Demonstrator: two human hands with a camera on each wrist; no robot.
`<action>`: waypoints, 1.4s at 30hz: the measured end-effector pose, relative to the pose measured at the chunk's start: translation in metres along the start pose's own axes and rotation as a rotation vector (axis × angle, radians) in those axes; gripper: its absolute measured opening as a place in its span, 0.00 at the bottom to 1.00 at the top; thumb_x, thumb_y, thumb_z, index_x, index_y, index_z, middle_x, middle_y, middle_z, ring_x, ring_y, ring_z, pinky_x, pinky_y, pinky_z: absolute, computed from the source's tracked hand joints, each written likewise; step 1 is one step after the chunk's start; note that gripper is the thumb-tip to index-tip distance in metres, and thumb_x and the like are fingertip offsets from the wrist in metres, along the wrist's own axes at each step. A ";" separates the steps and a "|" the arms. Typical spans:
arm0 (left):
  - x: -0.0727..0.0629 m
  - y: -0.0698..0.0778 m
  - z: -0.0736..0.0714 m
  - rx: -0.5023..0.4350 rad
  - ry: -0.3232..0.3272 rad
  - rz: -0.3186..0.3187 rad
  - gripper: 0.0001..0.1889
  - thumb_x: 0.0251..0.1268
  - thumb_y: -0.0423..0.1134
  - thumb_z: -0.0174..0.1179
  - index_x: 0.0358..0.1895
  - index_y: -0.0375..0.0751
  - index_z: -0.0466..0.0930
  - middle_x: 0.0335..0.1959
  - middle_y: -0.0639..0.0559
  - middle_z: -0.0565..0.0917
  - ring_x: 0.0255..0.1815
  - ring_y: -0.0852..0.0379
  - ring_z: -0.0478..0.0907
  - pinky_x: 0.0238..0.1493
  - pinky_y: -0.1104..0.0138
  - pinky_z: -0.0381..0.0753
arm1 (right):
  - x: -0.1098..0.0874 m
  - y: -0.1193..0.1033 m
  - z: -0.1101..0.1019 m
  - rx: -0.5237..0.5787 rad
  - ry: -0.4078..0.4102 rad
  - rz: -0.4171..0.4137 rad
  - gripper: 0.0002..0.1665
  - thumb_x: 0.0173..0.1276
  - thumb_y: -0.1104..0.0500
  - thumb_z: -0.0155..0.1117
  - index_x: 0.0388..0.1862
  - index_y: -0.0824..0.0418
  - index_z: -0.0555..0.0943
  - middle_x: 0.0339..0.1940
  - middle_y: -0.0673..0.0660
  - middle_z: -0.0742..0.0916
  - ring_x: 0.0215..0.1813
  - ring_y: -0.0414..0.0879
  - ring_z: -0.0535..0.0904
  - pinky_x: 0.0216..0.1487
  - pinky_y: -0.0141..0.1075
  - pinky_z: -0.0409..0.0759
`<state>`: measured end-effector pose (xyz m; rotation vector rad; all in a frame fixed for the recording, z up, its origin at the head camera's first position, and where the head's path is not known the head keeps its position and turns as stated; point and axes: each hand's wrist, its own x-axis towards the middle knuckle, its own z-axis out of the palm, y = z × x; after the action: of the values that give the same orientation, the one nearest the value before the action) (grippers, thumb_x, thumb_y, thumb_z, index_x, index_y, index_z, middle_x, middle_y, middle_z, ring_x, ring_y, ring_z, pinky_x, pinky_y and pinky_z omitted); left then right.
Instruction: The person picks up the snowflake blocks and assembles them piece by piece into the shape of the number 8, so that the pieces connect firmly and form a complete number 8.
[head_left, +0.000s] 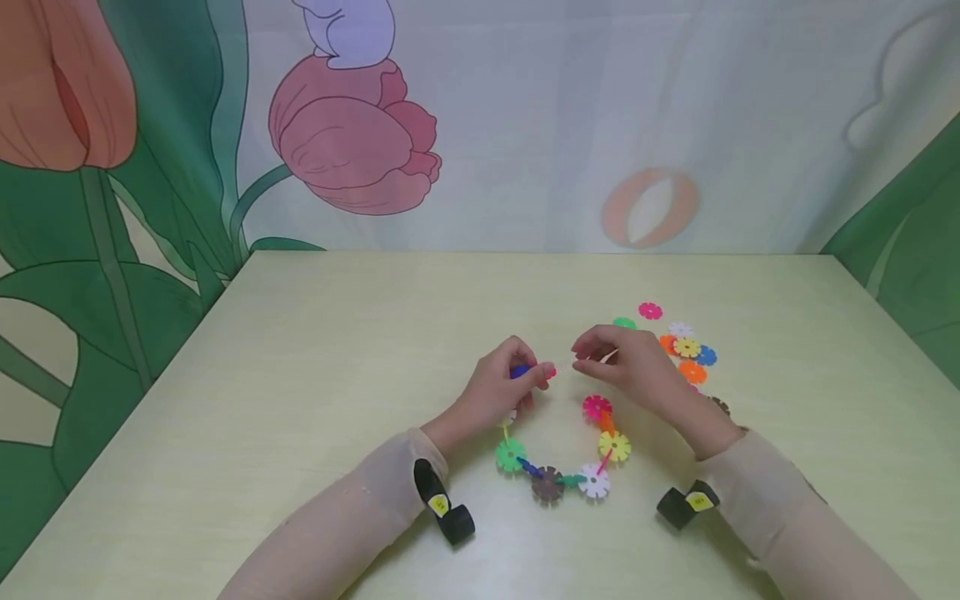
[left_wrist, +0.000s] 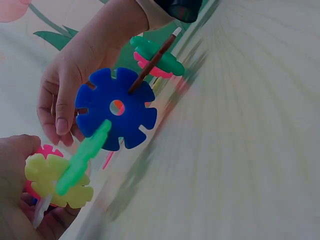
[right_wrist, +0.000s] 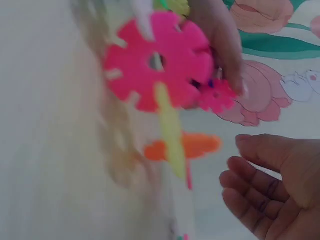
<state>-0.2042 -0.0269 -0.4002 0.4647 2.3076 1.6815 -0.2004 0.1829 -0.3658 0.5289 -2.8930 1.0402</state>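
My left hand [head_left: 491, 383] pinches a pink flower-shaped snap disc [right_wrist: 217, 96] at one end of a chain, with a blue disc [head_left: 519, 371] next to it under the fingers. From that hand the chain of notched discs [head_left: 547, 485] curves round toward me in a U. Its other end is a pink disc [head_left: 597, 407] below the right hand. My right hand [head_left: 633, 367] is a short way to the right of the left fingertips, fingers loosely bent and nothing between them. In the left wrist view a blue disc [left_wrist: 116, 125] of the chain partly covers the right hand.
Loose discs lie beyond and beside the right forearm, among them a pink one [head_left: 650, 311], a yellow one [head_left: 687, 347] and an orange one [head_left: 692, 372]. The pale wooden table [head_left: 375, 317] ends at a curtain [head_left: 525, 125] printed with flowers.
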 end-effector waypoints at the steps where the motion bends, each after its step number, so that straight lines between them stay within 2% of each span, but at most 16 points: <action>1: 0.000 -0.001 0.000 0.001 0.003 0.004 0.14 0.67 0.48 0.59 0.40 0.42 0.68 0.36 0.45 0.85 0.20 0.56 0.73 0.19 0.72 0.72 | 0.000 0.001 -0.004 -0.006 -0.001 0.021 0.13 0.63 0.59 0.68 0.45 0.62 0.82 0.39 0.56 0.87 0.42 0.49 0.83 0.45 0.42 0.83; 5: 0.000 -0.002 0.001 0.032 0.021 0.029 0.12 0.69 0.47 0.57 0.39 0.42 0.69 0.34 0.45 0.84 0.19 0.57 0.72 0.20 0.71 0.71 | 0.001 0.006 -0.019 -0.051 -0.014 0.093 0.14 0.64 0.59 0.67 0.47 0.62 0.81 0.41 0.58 0.87 0.44 0.51 0.82 0.44 0.41 0.82; 11: -0.002 -0.001 0.001 0.064 0.032 0.041 0.11 0.71 0.46 0.55 0.38 0.41 0.71 0.33 0.46 0.84 0.18 0.58 0.71 0.21 0.72 0.71 | 0.005 0.014 -0.031 -0.147 -0.078 0.142 0.15 0.63 0.60 0.68 0.47 0.64 0.82 0.42 0.61 0.86 0.45 0.54 0.81 0.48 0.45 0.80; 16: -0.003 -0.001 -0.001 0.076 0.026 0.046 0.11 0.71 0.46 0.55 0.38 0.41 0.71 0.33 0.46 0.83 0.19 0.57 0.71 0.23 0.72 0.71 | 0.007 0.022 -0.033 -0.215 -0.192 0.232 0.17 0.62 0.59 0.69 0.48 0.64 0.82 0.45 0.62 0.85 0.46 0.54 0.79 0.48 0.45 0.81; 22: -0.003 0.000 -0.001 0.080 0.027 0.049 0.12 0.71 0.47 0.55 0.38 0.41 0.71 0.33 0.46 0.83 0.20 0.57 0.71 0.24 0.72 0.71 | 0.008 0.031 -0.030 -0.244 -0.292 0.269 0.20 0.61 0.59 0.70 0.50 0.64 0.80 0.47 0.63 0.84 0.47 0.55 0.78 0.50 0.46 0.79; 28: -0.002 -0.002 0.000 0.060 0.030 0.032 0.11 0.72 0.47 0.53 0.38 0.42 0.71 0.33 0.45 0.83 0.19 0.57 0.70 0.24 0.71 0.71 | 0.006 0.036 -0.027 -0.231 -0.282 0.289 0.19 0.59 0.58 0.71 0.48 0.62 0.80 0.42 0.61 0.83 0.43 0.52 0.76 0.42 0.39 0.79; 32: -0.001 -0.005 0.001 0.062 0.033 0.022 0.11 0.73 0.47 0.52 0.38 0.43 0.71 0.33 0.46 0.83 0.20 0.57 0.70 0.24 0.71 0.71 | 0.004 0.037 -0.029 -0.212 -0.264 0.249 0.16 0.60 0.58 0.70 0.45 0.62 0.80 0.35 0.58 0.81 0.37 0.49 0.73 0.35 0.34 0.74; 36: 0.000 -0.006 0.001 0.068 0.045 0.016 0.11 0.73 0.47 0.52 0.39 0.43 0.72 0.32 0.48 0.82 0.20 0.57 0.71 0.24 0.71 0.72 | 0.003 0.038 -0.032 -0.197 -0.243 0.211 0.10 0.62 0.59 0.69 0.39 0.62 0.80 0.30 0.55 0.80 0.35 0.47 0.72 0.35 0.33 0.72; 42: 0.000 -0.004 0.001 0.067 0.046 0.002 0.11 0.73 0.48 0.52 0.39 0.44 0.72 0.33 0.49 0.83 0.21 0.57 0.71 0.26 0.72 0.73 | 0.001 0.035 -0.038 -0.128 -0.195 0.175 0.07 0.66 0.59 0.64 0.35 0.62 0.78 0.31 0.56 0.83 0.34 0.47 0.75 0.35 0.34 0.74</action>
<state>-0.2044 -0.0267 -0.4045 0.4458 2.4027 1.6368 -0.2160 0.2315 -0.3583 0.3974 -3.2007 0.8559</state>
